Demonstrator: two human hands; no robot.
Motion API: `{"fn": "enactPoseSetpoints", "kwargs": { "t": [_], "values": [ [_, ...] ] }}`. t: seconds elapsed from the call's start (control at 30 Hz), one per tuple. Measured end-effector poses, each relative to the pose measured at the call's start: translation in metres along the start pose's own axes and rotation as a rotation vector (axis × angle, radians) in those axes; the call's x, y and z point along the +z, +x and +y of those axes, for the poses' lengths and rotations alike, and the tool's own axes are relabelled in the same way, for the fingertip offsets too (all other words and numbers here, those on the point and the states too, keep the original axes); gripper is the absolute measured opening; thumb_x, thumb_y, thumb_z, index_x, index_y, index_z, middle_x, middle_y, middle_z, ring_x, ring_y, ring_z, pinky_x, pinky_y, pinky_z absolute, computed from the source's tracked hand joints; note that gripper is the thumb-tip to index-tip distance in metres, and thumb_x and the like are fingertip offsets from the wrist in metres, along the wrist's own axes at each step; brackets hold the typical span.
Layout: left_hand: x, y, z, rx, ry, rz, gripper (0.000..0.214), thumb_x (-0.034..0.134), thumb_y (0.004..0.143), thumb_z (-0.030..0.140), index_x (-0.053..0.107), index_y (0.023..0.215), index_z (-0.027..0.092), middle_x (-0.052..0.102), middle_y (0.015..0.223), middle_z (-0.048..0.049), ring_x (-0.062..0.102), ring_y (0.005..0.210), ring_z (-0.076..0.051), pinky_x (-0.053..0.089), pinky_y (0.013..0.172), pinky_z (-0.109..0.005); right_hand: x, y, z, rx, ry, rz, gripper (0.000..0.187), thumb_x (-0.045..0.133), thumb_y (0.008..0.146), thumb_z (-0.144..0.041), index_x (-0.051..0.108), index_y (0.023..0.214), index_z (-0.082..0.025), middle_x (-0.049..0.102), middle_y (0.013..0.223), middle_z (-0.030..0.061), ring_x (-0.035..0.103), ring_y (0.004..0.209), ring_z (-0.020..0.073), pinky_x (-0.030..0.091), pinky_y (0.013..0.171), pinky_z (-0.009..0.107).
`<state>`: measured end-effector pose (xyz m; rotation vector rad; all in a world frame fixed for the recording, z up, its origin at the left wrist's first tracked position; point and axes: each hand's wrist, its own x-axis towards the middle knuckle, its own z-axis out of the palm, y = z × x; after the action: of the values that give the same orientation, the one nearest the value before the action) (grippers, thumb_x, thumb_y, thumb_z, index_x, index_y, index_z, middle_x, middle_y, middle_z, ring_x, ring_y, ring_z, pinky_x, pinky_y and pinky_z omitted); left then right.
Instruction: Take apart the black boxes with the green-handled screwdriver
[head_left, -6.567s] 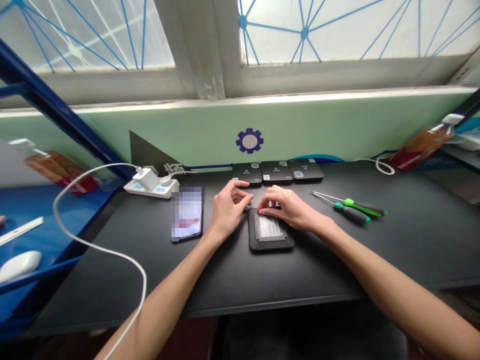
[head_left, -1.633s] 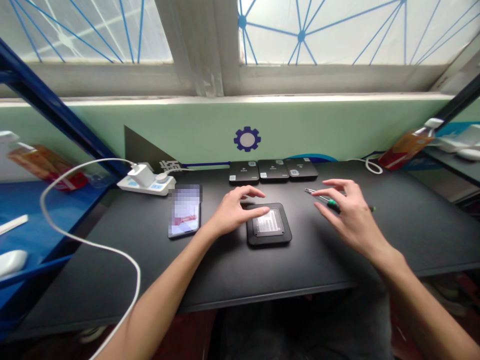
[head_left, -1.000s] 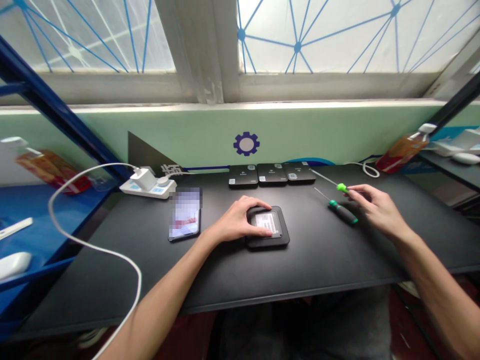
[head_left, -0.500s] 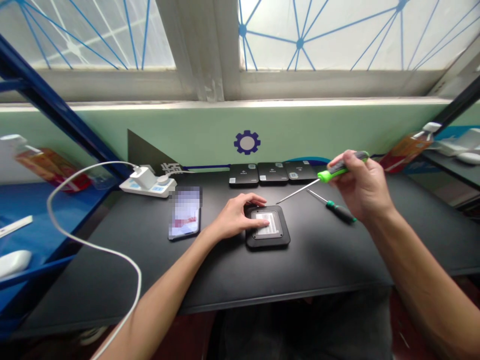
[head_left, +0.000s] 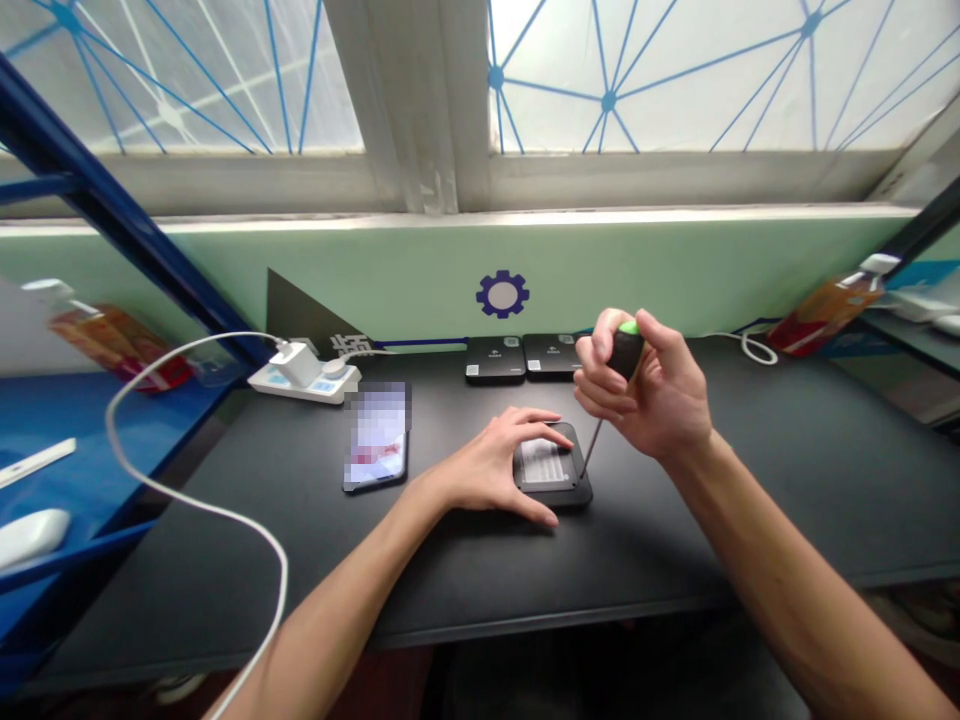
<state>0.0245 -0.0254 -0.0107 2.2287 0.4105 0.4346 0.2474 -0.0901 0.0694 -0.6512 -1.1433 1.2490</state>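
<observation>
Frosted windows (head_left: 675, 80) patterned with blue lines stand above a pale green wall (head_left: 420, 275), which bears one gear emblem (head_left: 502, 294). Below the wall spreads a wide black counter (head_left: 637, 580), with a blue surface (head_left: 82, 430) adjoining at the left.

Two bottles (head_left: 124, 345) with orange and red on them show, one near each side. At the counter's left sits one white power strip (head_left: 334, 385) with one charger (head_left: 294, 363) plugged into it; from the charger one long white cable (head_left: 172, 478) loops toward the near edge. One phone (head_left: 379, 435) lies in front of the strip, its screen pixelated. Two flat black boxes (head_left: 495, 360) show side by side at the back, the right one partly covered by a hand.

One black device (head_left: 546, 465) with a pale label lies flat near the middle of the counter, under the left hand (head_left: 495, 460) and forward of the right hand (head_left: 660, 390). The left hand straddles it, thumb and fingers spread well apart; whether they squeeze it, I cannot tell. The right hand is closed around one screwdriver (head_left: 626, 352), whose thin shaft slants down to the device's near right corner, the tip appearing to touch it.
</observation>
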Motion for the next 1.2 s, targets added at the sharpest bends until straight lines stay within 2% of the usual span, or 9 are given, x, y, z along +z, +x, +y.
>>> {"fn": "enactPoseSetpoints", "kwargs": {
  "t": [0.27,0.37,0.57,0.67,0.77,0.87,0.97,1.1,1.2],
  "values": [
    [0.002,0.002,-0.002,-0.009,0.032,0.003,0.078,0.108,0.067,0.052,0.08,0.138,0.035,0.06,0.163,-0.0114,0.053,0.153,-0.042,0.038,0.134,-0.059,0.005,-0.015,0.009,-0.034,0.091,-0.036,0.04,0.062,0.107,-0.055,0.062,0.08,-0.025,0.042,0.062,-0.0065,0.021,0.043,0.0099,0.027,0.043,0.025],
    [0.002,0.002,-0.004,0.003,0.052,-0.006,0.079,0.107,0.068,0.055,0.079,0.139,0.034,0.06,0.163,-0.0116,0.053,0.153,-0.041,0.04,0.133,-0.059,0.006,-0.018,0.011,-0.056,0.097,-0.058,0.044,0.059,0.109,-0.058,0.065,0.081,-0.024,0.045,0.062,-0.0054,0.026,0.043,0.0109,0.03,0.044,0.026],
    [0.002,0.001,-0.013,-0.002,0.093,0.011,0.082,0.105,0.069,0.061,0.077,0.14,0.031,0.06,0.161,-0.0122,0.052,0.154,-0.04,0.039,0.135,-0.059,-0.001,-0.028,0.011,-0.111,0.031,-0.173,0.033,0.064,0.108,-0.045,0.075,0.09,-0.019,0.064,0.08,0.0029,0.063,0.06,0.0181,0.052,0.063,0.034],
    [0.002,0.0,-0.013,-0.012,0.107,0.016,0.083,0.105,0.069,0.06,0.077,0.141,0.032,0.059,0.161,-0.011,0.052,0.153,-0.041,0.039,0.135,-0.059,-0.003,-0.031,0.011,-0.069,0.055,-0.228,0.023,0.074,0.105,-0.042,0.068,0.099,-0.021,0.072,0.095,0.0043,0.074,0.066,0.0216,0.055,0.066,0.035],
    [0.002,0.0,-0.012,-0.008,0.109,0.018,0.083,0.105,0.069,0.059,0.077,0.142,0.031,0.06,0.16,-0.0112,0.054,0.151,-0.041,0.04,0.134,-0.059,-0.001,-0.031,0.012,-0.055,0.072,-0.245,0.024,0.078,0.104,-0.039,0.059,0.104,-0.025,0.073,0.09,0.0005,0.059,0.051,0.0139,0.043,0.053,0.027],
    [0.001,0.0,-0.01,-0.009,0.113,0.011,0.082,0.105,0.069,0.059,0.077,0.141,0.032,0.059,0.162,-0.0116,0.052,0.153,-0.041,0.038,0.135,-0.06,0.0,-0.03,0.01,-0.042,0.039,-0.203,0.024,0.069,0.108,-0.048,0.067,0.105,-0.024,0.062,0.071,-0.002,0.042,0.053,0.0142,0.036,0.054,0.027],
    [0.0,0.0,-0.009,-0.03,0.126,0.006,0.08,0.106,0.068,0.058,0.078,0.138,0.032,0.059,0.163,-0.0116,0.051,0.154,-0.042,0.039,0.134,-0.06,-0.003,-0.031,0.009,-0.017,0.027,-0.179,0.041,0.059,0.11,-0.054,0.078,0.101,-0.019,0.06,0.073,0.0026,0.052,0.066,0.0196,0.046,0.065,0.033],
    [-0.003,0.0,-0.006,-0.03,0.14,-0.022,0.073,0.105,0.072,0.051,0.08,0.137,0.031,0.059,0.161,-0.0112,0.053,0.151,-0.041,0.04,0.133,-0.06,-0.007,-0.034,0.011,-0.032,0.056,-0.136,0.024,0.07,0.105,-0.043,0.077,0.104,-0.02,0.072,0.097,0.0065,0.07,0.079,0.0223,0.056,0.073,0.035],
    [-0.003,0.0,-0.004,-0.041,0.158,-0.027,0.068,0.104,0.074,0.05,0.082,0.135,0.032,0.057,0.163,-0.0107,0.052,0.152,-0.042,0.038,0.133,-0.062,-0.003,-0.034,0.013,-0.042,0.084,-0.155,0.017,0.078,0.103,-0.037,0.069,0.108,-0.024,0.075,0.102,0.0042,0.071,0.072,0.0199,0.056,0.068,0.033]
  ]
}}
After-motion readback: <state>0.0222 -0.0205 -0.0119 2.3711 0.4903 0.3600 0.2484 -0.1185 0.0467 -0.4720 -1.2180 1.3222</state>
